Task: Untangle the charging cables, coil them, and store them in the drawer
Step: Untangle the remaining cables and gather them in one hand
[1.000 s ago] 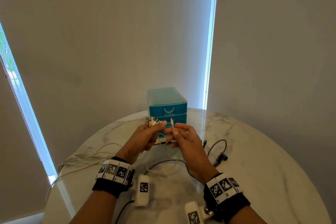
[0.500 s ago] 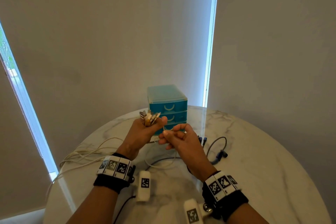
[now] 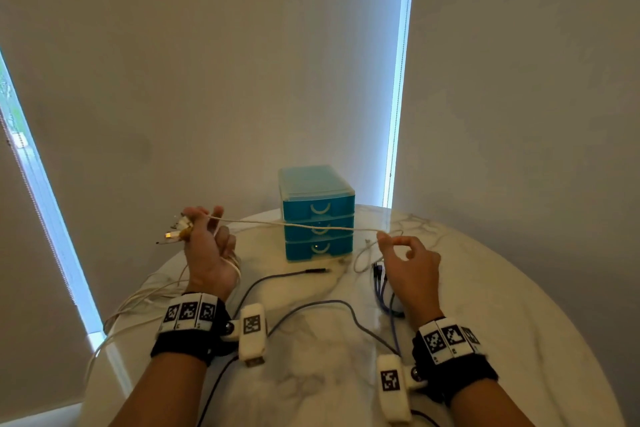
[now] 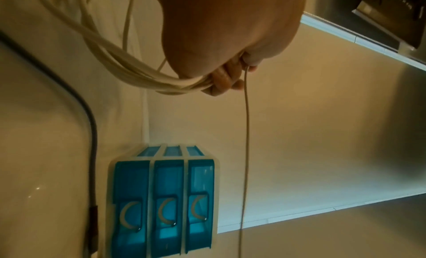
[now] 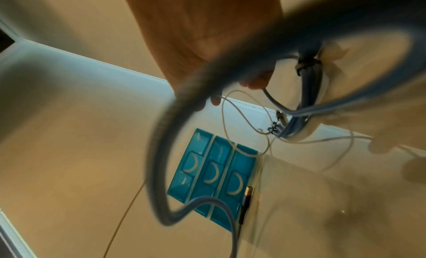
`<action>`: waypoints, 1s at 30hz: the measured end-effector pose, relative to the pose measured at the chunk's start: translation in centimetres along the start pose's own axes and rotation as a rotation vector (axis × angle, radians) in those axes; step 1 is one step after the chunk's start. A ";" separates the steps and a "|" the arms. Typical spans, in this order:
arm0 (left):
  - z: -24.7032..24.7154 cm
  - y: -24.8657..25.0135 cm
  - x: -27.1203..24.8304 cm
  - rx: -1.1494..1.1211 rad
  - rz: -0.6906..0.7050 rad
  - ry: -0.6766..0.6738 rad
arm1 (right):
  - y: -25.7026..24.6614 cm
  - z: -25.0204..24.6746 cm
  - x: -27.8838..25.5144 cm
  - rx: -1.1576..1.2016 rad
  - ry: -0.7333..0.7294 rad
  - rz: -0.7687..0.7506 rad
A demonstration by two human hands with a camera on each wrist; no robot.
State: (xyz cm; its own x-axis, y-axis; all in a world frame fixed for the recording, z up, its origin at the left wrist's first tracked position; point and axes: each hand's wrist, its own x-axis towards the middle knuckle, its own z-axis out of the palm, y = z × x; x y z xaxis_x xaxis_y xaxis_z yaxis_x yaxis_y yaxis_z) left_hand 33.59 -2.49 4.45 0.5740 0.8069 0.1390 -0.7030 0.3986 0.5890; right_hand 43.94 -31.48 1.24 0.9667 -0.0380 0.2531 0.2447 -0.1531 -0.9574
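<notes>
My left hand point(image 3: 204, 239) is raised at the left and grips a bundle of white cables point(image 4: 129, 68), their plugs point(image 3: 178, 229) sticking out past the fingers. One thin white cable point(image 3: 294, 225) runs taut from that fist across to my right hand point(image 3: 403, 253), which pinches it between thumb and forefinger. That strand passes in front of the blue three-drawer unit point(image 3: 317, 215), whose drawers are all closed. Past the right hand the cable's slack lies looped on the table point(image 3: 367, 256).
A dark grey-blue cable point(image 3: 311, 305) snakes over the round marble table point(image 3: 519, 322), its plug point(image 3: 317, 270) lying in front of the drawers. A bundle of blue cables point(image 3: 382, 288) sits under my right hand. White cable ends point(image 3: 138, 298) trail off the table's left edge.
My hands were close together in front of the drawers. They have moved apart, left hand to the left, right hand to the right, drawing one white cable out taut between them.
</notes>
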 end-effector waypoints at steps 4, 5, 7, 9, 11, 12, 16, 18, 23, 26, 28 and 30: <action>0.4 -0.5 -0.7 0.079 -0.122 -0.110 | -0.7 0.7 -0.3 0.267 -0.110 0.024; 0.5 -0.5 -0.9 0.130 -0.146 -0.139 | -1.0 1.0 -0.4 0.344 -0.138 0.015; 0.9 -0.4 -1.2 0.259 -0.191 -0.197 | -1.3 1.6 -0.6 0.461 -0.193 0.003; 1.5 -0.5 -2.0 0.456 -0.216 -0.235 | -1.9 2.2 -1.3 0.512 -0.255 -0.028; 2.0 -0.7 -3.0 0.687 -0.214 -0.315 | -2.2 2.9 -2.2 0.502 -0.305 -0.043; 2.5 -0.7 -3.8 0.778 -0.213 -0.378 | -2.3 3.2 -2.7 0.476 -0.324 -0.051; 3.7 -0.5 -6.1 1.117 -0.166 -0.622 | -2.0 4.1 -3.5 0.349 -0.356 -0.128; 4.4 -0.2 -7.2 1.221 -0.167 -0.778 | -1.7 4.2 -3.5 0.323 -0.361 -0.155; 4.8 -0.9 -7.7 1.139 -0.194 -0.994 | -1.3 4.4 -3.8 0.284 -0.406 -0.143; 4.6 -1.2 -7.4 1.022 -0.173 -0.946 | -1.8 4.3 -3.8 0.377 -0.421 -0.075; 4.6 -0.6 -7.3 1.041 -0.123 -0.879 | -2.2 4.0 -3.7 0.414 -0.427 -0.058; 4.7 -0.3 -7.3 1.090 -0.104 -0.883 | -2.2 3.9 -3.7 0.406 -0.419 -0.073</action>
State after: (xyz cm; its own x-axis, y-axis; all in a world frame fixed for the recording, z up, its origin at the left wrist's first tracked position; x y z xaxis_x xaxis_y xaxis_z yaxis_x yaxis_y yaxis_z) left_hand 31.59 -10.58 7.01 0.9594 0.0972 0.2648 -0.2011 -0.4229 0.8836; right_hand 40.11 -27.14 1.83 0.8734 0.3646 0.3229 0.2411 0.2525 -0.9371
